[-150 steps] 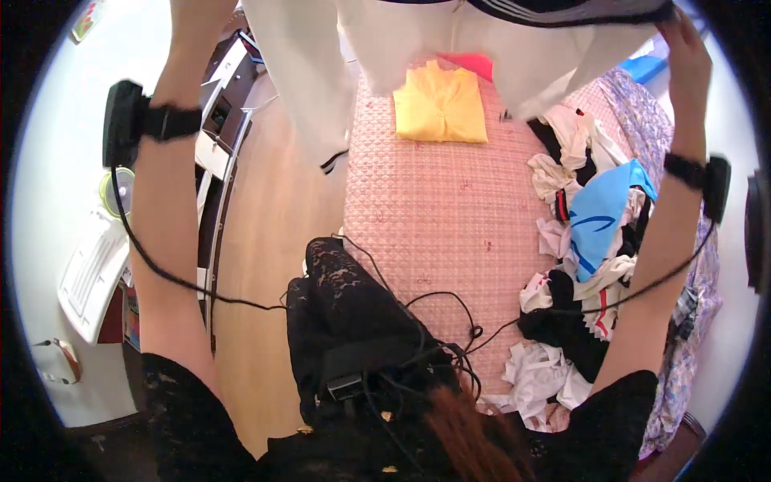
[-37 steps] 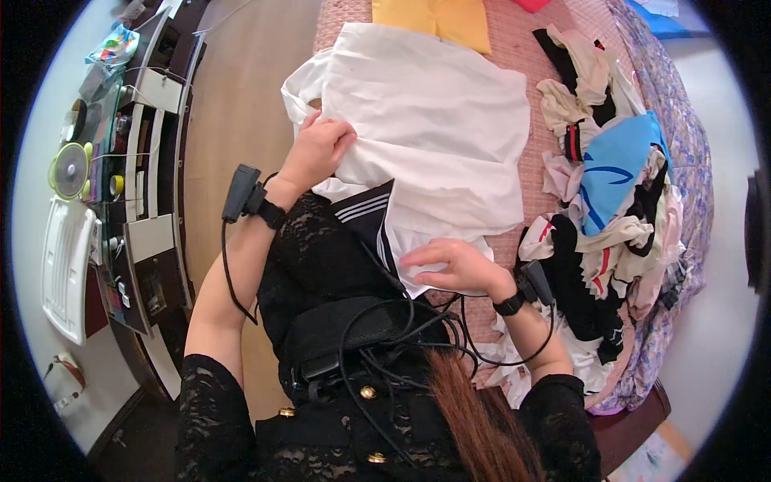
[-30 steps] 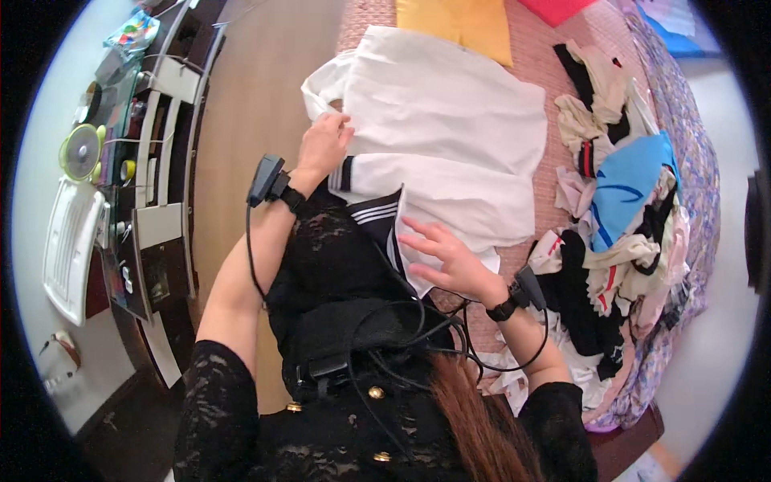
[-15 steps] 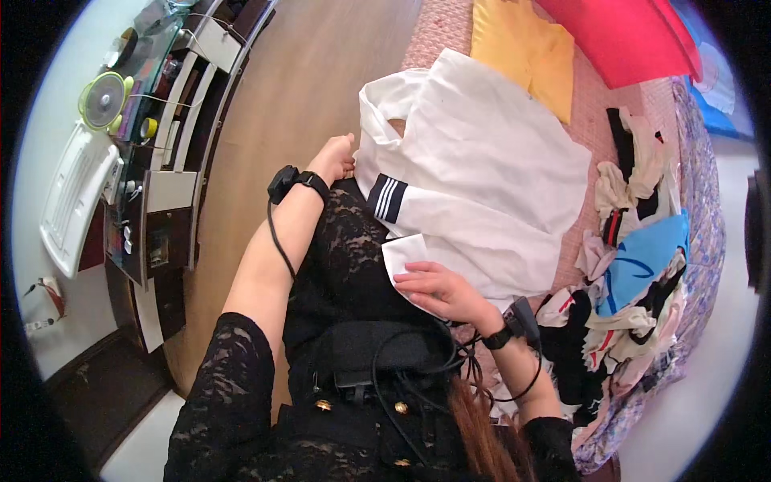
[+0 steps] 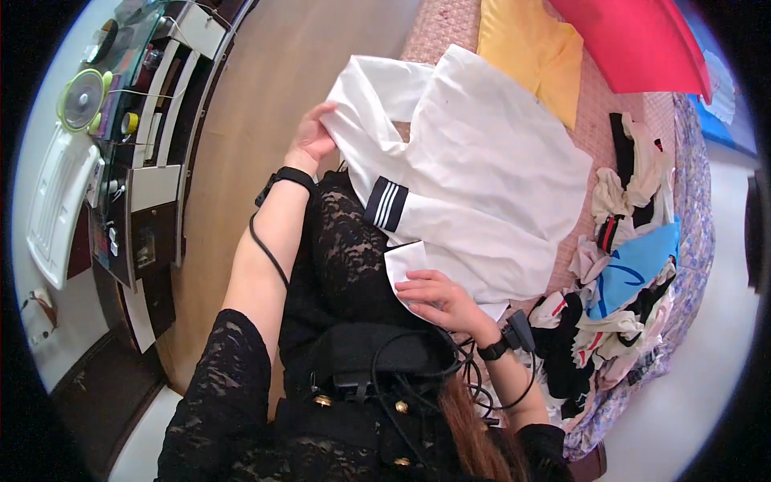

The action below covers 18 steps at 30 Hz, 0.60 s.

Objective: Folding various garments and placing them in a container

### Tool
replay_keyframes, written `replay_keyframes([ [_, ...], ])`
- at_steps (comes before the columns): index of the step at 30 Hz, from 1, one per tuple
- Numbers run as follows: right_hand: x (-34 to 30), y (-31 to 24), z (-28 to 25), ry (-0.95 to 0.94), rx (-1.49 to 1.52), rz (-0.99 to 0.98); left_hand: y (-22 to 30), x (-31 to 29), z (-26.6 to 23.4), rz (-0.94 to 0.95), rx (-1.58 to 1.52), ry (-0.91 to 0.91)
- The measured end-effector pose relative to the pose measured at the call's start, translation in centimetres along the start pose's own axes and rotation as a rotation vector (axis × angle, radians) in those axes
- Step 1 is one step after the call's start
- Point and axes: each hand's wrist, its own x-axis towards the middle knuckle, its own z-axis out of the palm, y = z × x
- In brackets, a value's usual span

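A white shirt point(image 5: 498, 153) lies spread over a pink woven mat and partly across my lap. One of its sleeves ends in a dark navy cuff with white stripes point(image 5: 385, 203). My left hand point(image 5: 313, 135) pinches the shirt's left edge and lifts it, so the cloth stands in a loose fold. Near my lap, my right hand point(image 5: 438, 299) lies on a white flap of the shirt, its fingers stretched out and flat.
Beyond the shirt lie a folded yellow cloth point(image 5: 534, 56) and a red piece point(image 5: 634, 40). A jumbled pile of small garments with a blue cloth point(image 5: 634, 277) sits at the right. At the left stands a cabinet point(image 5: 152, 189) with a green fan point(image 5: 83, 100).
My left hand has moved up and a little left, pulling the shirt's edge outward with it. My right hand stays in nearly the same place.
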Motion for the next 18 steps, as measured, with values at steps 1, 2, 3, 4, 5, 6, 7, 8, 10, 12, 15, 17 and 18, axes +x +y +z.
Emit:
replay_keyframes([
  [1,0.0,0.0,0.0,-0.001,-0.002,-0.004,0.5,0.1,0.0,0.04,-0.033,-0.043],
  [2,0.0,0.1,0.0,-0.001,-0.003,-0.008,1.3,0.2,0.1,0.08,-0.066,-0.085],
  [3,0.0,0.1,0.0,0.0,-0.005,-0.013,2.1,0.3,0.2,0.12,-0.097,-0.075],
  [4,0.0,0.1,0.1,0.0,-0.007,-0.013,2.8,0.2,0.4,0.178,-0.095,-0.163],
  [5,-0.1,0.1,0.1,0.002,-0.01,-0.013,3.7,0.2,0.8,0.234,-0.092,-0.2],
  [6,-0.2,0.1,0.1,0.003,-0.013,-0.014,4.6,-0.1,1.3,0.288,-0.093,-0.202],
  [7,-0.3,0.1,0.2,0.006,-0.013,-0.027,5.4,-0.6,1.9,0.328,-0.056,-0.204],
  [8,-0.4,0.2,0.2,0.009,-0.012,-0.041,6.2,-1.1,2.7,0.366,-0.024,-0.171],
  [10,-0.7,0.2,0.4,0.035,-0.021,-0.057,7.3,-2.4,4.6,0.417,0.085,-0.056],
  [12,-1.0,0.3,0.6,0.072,-0.057,-0.071,7.7,-3.9,6.8,0.374,0.082,0.065],
  [15,-1.5,0.5,0.9,0.113,-0.054,-0.086,5.4,-6.4,10.3,0.542,0.278,0.101],
  [17,-1.8,0.7,1.1,0.147,-0.047,-0.126,2.7,-8.2,12.3,0.711,0.658,0.088],
  [18,-2.0,0.7,1.2,0.161,-0.045,-0.127,0.8,-9.3,13.1,0.812,0.845,0.058],
])
